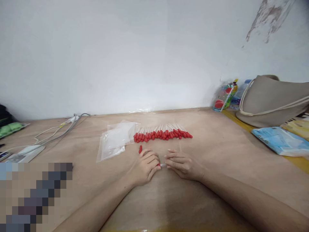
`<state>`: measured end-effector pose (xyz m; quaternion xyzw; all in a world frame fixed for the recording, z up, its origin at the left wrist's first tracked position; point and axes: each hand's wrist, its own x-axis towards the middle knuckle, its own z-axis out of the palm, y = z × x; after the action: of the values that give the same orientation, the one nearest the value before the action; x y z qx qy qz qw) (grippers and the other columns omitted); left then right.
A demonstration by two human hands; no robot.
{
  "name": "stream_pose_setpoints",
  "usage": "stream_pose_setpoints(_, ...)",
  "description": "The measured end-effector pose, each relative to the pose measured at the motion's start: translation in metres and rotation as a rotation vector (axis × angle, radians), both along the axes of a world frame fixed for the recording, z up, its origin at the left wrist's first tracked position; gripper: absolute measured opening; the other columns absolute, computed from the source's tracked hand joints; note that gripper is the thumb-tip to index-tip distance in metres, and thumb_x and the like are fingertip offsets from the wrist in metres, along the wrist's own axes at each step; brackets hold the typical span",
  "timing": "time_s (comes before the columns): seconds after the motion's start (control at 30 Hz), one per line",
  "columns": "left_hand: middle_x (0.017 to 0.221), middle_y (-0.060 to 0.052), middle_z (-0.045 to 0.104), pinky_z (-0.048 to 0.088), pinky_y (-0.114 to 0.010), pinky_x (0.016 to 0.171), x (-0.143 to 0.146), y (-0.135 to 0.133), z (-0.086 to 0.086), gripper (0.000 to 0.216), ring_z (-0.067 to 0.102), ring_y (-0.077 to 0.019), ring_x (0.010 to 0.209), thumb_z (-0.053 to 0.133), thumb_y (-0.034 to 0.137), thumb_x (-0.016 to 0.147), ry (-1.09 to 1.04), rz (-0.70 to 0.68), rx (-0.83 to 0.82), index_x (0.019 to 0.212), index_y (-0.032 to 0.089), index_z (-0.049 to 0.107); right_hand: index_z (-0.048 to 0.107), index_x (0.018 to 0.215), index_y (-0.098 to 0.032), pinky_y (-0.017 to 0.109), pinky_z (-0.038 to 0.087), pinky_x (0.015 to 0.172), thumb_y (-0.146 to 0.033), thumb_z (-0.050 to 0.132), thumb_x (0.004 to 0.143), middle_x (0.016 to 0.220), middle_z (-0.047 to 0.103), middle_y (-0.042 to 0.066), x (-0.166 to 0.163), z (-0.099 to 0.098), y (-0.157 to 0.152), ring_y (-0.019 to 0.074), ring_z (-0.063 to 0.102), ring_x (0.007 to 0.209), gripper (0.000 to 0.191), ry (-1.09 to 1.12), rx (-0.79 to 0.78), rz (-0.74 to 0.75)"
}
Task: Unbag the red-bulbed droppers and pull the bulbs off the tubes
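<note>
The left hand (pixel 145 166) and right hand (pixel 182 163), set slightly apart, pinch opposite ends of one slender clear tube with a red end (pixel 163 165), mostly hidden by fingers. Just beyond the left fingertips lies one red rounded piece (pixel 140 149), partly covered. Farther off, overlapping clear plastic bags (pixel 112 141) and crowded red-tipped clear sticks (pixel 166 134) defy exact counting.
</note>
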<state>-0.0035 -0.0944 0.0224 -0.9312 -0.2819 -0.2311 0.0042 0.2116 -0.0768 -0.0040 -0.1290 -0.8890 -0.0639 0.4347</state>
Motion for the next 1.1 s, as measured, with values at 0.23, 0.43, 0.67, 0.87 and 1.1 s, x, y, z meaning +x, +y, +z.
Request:
stream_pose_setpoints(0.23, 0.085, -0.003, 0.061, 0.03, -0.038, 0.096, -0.012, 0.0, -0.003, 0.015, 0.05, -0.0171, 0.096, 0.039, 0.02, 0.088, -0.046, 0.009, -0.025, 0.086, 0.018, 0.054, 0.053, 0.113, -0.015, 0.038, 0.046, 0.094, -0.011, 0.048, 0.083, 0.089, 0.067, 0.005, 0.011, 0.002, 0.001, 0.0159, 0.058, 0.097, 0.031, -0.05, 0.071, 0.021)
stream_pose_setpoints(0.43, 0.088, -0.005, 0.057, 0.041, -0.03, 0.078, -0.031, 0.006, -0.012, 0.014, 0.051, -0.0147, 0.083, 0.04, 0.019, 0.088, -0.165, 0.168, -0.041, 0.089, 0.018, 0.054, 0.055, 0.113, -0.02, 0.032, 0.047, 0.069, -0.014, 0.049, 0.082, 0.074, 0.06, 0.004, 0.032, 0.003, 0.016, 0.016, 0.056, 0.074, 0.031, 0.158, -0.123, -0.332)
stream_pose_setpoints(0.67, 0.099, -0.008, 0.048, 0.045, -0.028, 0.078, -0.027, 0.012, -0.018, 0.034, 0.05, -0.0145, 0.09, 0.039, 0.015, 0.088, -0.323, 0.257, 0.022, 0.121, 0.019, 0.046, 0.06, 0.093, -0.014, 0.03, 0.036, 0.068, -0.018, 0.045, 0.08, 0.071, 0.06, 0.004, 0.025, 0.007, 0.024, 0.0161, 0.053, 0.068, 0.02, 0.058, -0.246, -0.658)
stream_pose_setpoints(0.87, 0.094, -0.006, 0.047, 0.045, -0.029, 0.075, -0.028, 0.013, -0.016, 0.043, 0.049, -0.014, 0.085, 0.038, 0.011, 0.086, -0.312, 0.262, 0.055, 0.127, 0.022, 0.041, 0.062, 0.075, -0.016, 0.03, 0.03, 0.07, -0.013, 0.045, 0.079, 0.068, 0.06, 0.005, 0.021, 0.004, 0.027, 0.0168, 0.051, 0.071, 0.017, -0.08, -0.124, -0.765)
stream_pose_setpoints(1.1, 0.094, -0.006, 0.053, 0.047, -0.026, 0.07, -0.028, 0.011, -0.014, 0.022, 0.054, -0.0129, 0.078, 0.046, 0.014, 0.082, -0.351, 0.256, 0.038, 0.104, 0.019, 0.049, 0.062, 0.076, -0.017, 0.031, 0.028, 0.075, -0.02, 0.049, 0.078, 0.075, 0.06, 0.004, 0.015, 0.003, 0.022, 0.0167, 0.049, 0.076, 0.014, -0.156, -0.211, -0.744)
